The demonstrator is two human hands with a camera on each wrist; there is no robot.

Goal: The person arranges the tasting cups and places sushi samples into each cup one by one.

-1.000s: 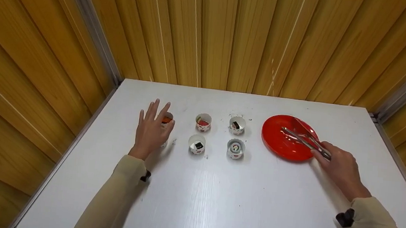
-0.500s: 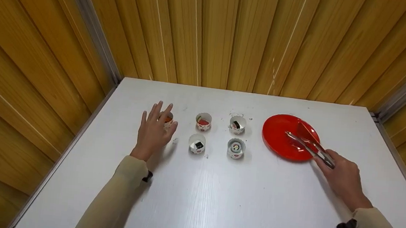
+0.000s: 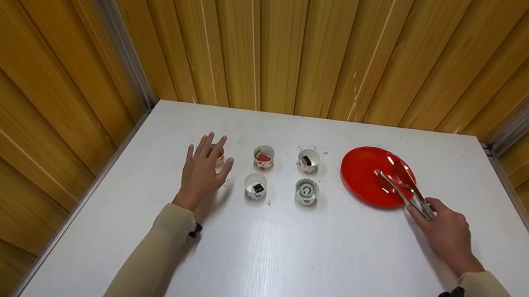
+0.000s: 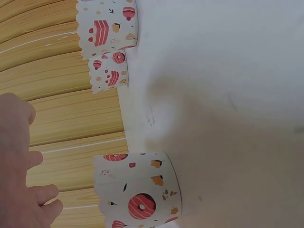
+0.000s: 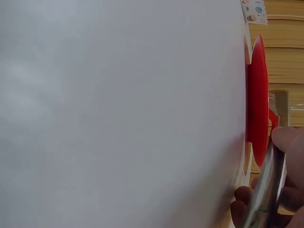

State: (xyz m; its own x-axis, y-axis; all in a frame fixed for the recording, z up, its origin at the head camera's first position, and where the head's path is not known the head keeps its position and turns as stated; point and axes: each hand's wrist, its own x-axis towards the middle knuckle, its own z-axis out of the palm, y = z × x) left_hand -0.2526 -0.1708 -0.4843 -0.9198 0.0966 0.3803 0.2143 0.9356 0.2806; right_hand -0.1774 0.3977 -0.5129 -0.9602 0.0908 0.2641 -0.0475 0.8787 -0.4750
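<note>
In the head view, my left hand (image 3: 200,174) is held with its fingers spread, at the leftmost paper baking cup (image 3: 220,158), which it partly hides. An orange bit shows inside that cup. Whether the hand touches it, I cannot tell. The left wrist view has a donut-printed baking cup (image 4: 140,190) close to the fingers. My right hand (image 3: 449,234) grips metal tongs (image 3: 398,187), whose parted tips are over the red plate (image 3: 361,175). Nothing shows between the tips. From the right wrist, the tongs (image 5: 268,185) appear in front of the plate's edge (image 5: 258,99).
Several scalloped baking cups stand mid-table with small sushi-like pieces: a red one (image 3: 263,158), a black-and-white one (image 3: 257,188), a dark-banded one (image 3: 307,161) and a round roll (image 3: 306,190). Wood-look panels (image 3: 282,46) wall the white table (image 3: 284,263) at back and sides.
My left hand has shifted slightly right, its thumb now farther from the fingers. The tongs have moved a little right and toward me, still over the plate.
</note>
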